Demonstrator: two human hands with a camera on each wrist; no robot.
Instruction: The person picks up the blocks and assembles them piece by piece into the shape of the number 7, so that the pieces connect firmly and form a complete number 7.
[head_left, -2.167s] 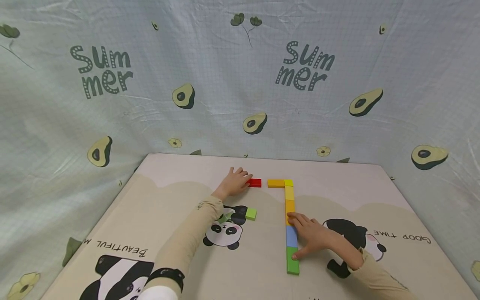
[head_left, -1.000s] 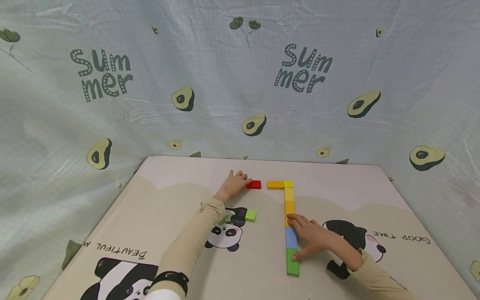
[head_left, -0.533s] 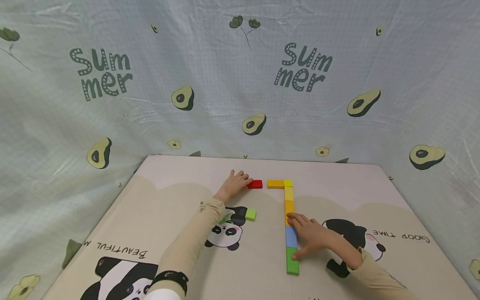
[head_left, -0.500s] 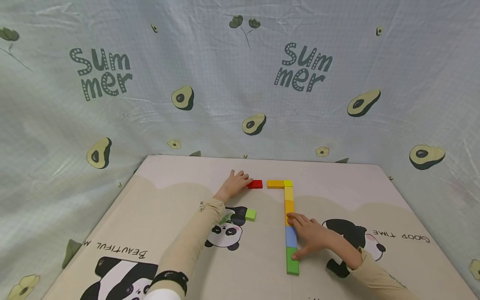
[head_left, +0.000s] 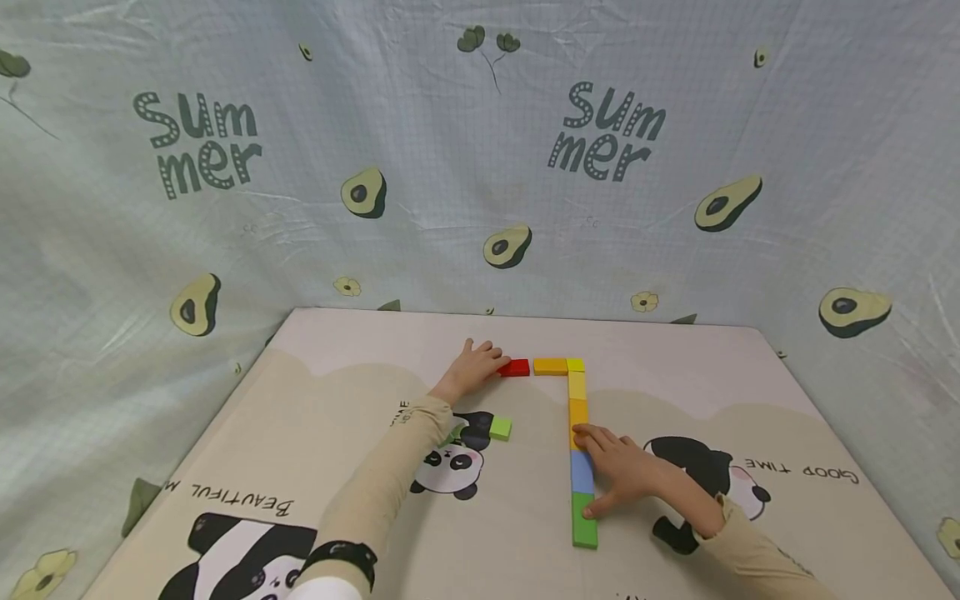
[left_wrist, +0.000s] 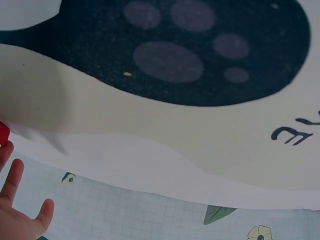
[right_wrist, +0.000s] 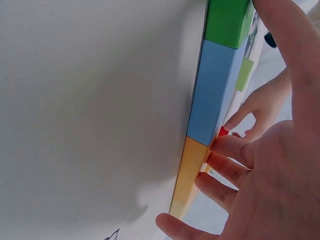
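In the head view my left hand (head_left: pixel 471 370) holds the left end of a red block (head_left: pixel 516 367) near the far edge; the left wrist view shows only part of that hand and a corner of the red block (left_wrist: pixel 3 134). A narrow gap parts the red block from an orange block (head_left: pixel 551 367). That orange block meets a small yellow block (head_left: pixel 576 364) at the head of a straight row. The row runs nearer through yellow, orange, blue (head_left: pixel 582 472) and green (head_left: pixel 585 532) blocks. My right hand (head_left: pixel 626 468) rests along it with spread fingers, touching the orange and green blocks.
A loose light-green block (head_left: pixel 500 428) lies between my arms on the panda-printed tabletop (head_left: pixel 510 533). Behind the far edge hangs a cloth (head_left: pixel 435 125) with avocado prints, which also closes in both sides.
My left hand has slid the red block a little to the right, narrowing its gap to the orange block. My right hand and the row have stayed put.
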